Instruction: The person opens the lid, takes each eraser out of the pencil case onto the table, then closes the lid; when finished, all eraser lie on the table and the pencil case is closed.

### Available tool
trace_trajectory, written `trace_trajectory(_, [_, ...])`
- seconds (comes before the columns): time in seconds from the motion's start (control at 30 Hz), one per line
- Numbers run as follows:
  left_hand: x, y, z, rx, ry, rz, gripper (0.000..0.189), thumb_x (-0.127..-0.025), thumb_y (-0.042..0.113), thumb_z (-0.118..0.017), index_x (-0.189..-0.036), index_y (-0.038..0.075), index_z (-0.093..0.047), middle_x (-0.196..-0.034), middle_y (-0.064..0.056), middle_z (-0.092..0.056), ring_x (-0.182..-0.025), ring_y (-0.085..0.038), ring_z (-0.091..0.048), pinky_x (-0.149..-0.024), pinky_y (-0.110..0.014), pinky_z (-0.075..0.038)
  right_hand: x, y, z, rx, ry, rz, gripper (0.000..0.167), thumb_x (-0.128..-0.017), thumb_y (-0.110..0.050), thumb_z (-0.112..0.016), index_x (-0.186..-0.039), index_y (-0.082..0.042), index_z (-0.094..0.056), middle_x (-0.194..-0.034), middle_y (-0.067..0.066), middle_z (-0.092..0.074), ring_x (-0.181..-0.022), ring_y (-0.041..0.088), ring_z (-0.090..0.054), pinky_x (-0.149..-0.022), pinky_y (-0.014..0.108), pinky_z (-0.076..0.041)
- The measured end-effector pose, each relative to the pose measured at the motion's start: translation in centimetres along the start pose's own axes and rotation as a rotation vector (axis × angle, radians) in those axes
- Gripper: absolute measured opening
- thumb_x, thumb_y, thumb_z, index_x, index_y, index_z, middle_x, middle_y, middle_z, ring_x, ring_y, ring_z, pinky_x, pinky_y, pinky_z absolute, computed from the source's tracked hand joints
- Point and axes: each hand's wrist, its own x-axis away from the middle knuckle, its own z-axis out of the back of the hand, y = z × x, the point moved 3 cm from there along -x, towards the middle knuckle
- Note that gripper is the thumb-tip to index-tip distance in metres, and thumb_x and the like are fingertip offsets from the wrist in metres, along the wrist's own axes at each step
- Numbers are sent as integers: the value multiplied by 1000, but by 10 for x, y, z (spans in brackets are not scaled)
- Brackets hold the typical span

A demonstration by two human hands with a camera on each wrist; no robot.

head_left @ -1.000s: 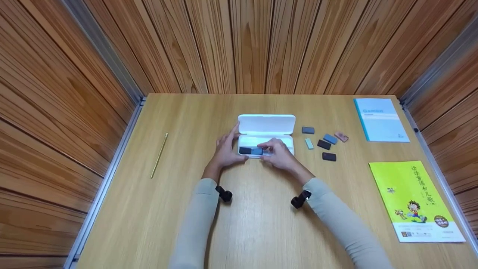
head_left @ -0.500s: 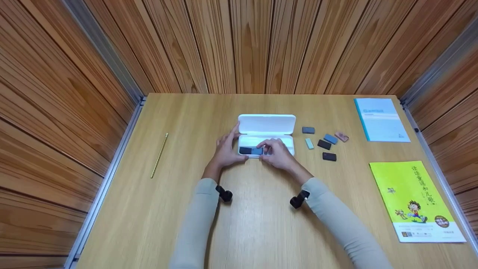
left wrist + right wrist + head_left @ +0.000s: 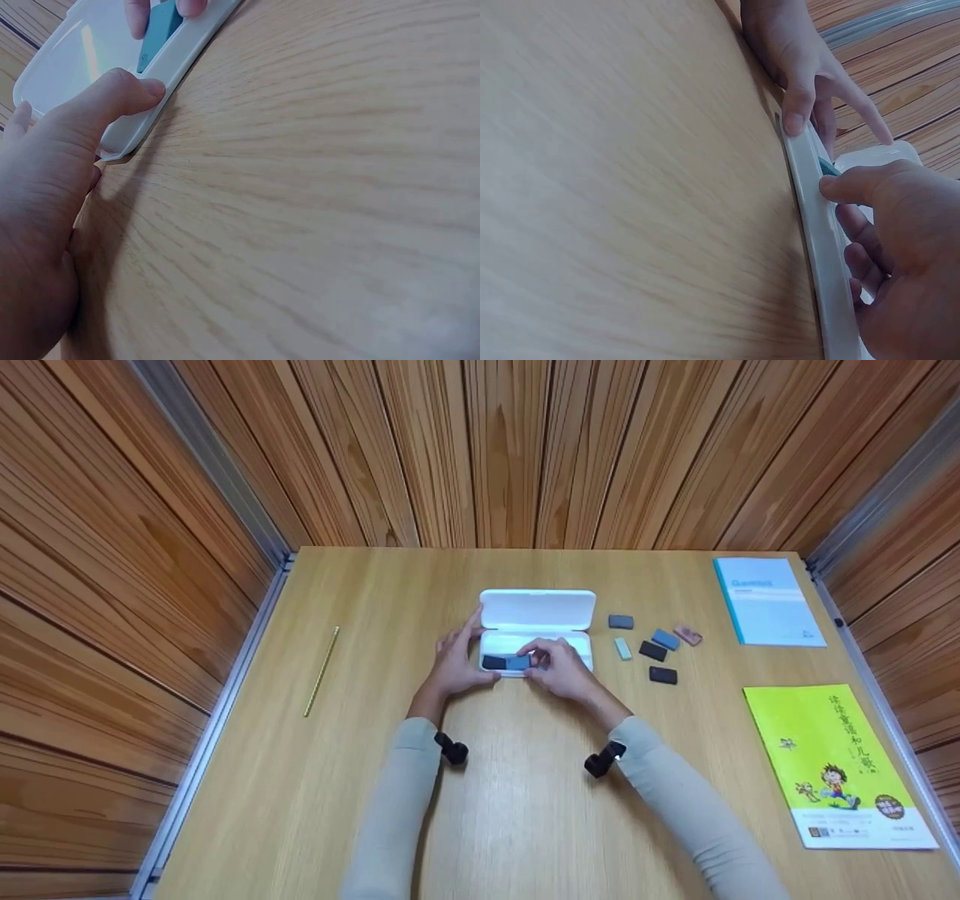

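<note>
A white pencil case (image 3: 538, 609) lies with its lid raised in the middle of the table. In its front part, a black eraser (image 3: 494, 662) sits end to end with a blue eraser (image 3: 517, 662). My left hand (image 3: 455, 664) grips the case's left end, thumb on the front rim and index finger reaching up beside the lid. With thumb and fingers my right hand (image 3: 559, 667) pinches the right end of the blue eraser. In the left wrist view that eraser (image 3: 157, 37) looks teal, close against the front wall; right fingertips partly cover it.
Right of the case lie several loose erasers: grey (image 3: 620, 622), mint (image 3: 623, 649), blue (image 3: 665, 639), pink (image 3: 688, 634) and dark ones (image 3: 663, 675). A light-blue notebook (image 3: 770, 601) and a green book (image 3: 832, 735) lie farther right. A gold pencil (image 3: 322, 671) is at left.
The right hand's fingers have shifted slightly at the blue eraser. Case, erasers and left hand stay in place.
</note>
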Motion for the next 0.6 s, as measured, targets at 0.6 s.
trace_trajectory(0.6, [-1, -1, 0, 5, 0, -3, 132, -82, 38, -98, -181, 46, -10, -168, 2, -60, -159, -28, -43, -142, -62, -7, 7, -4, 33, -77, 16, 12, 30, -108, -5, -71, -137, -10, -73, -116, 13, -65, -109, 27, -59, -94, 34, -47])
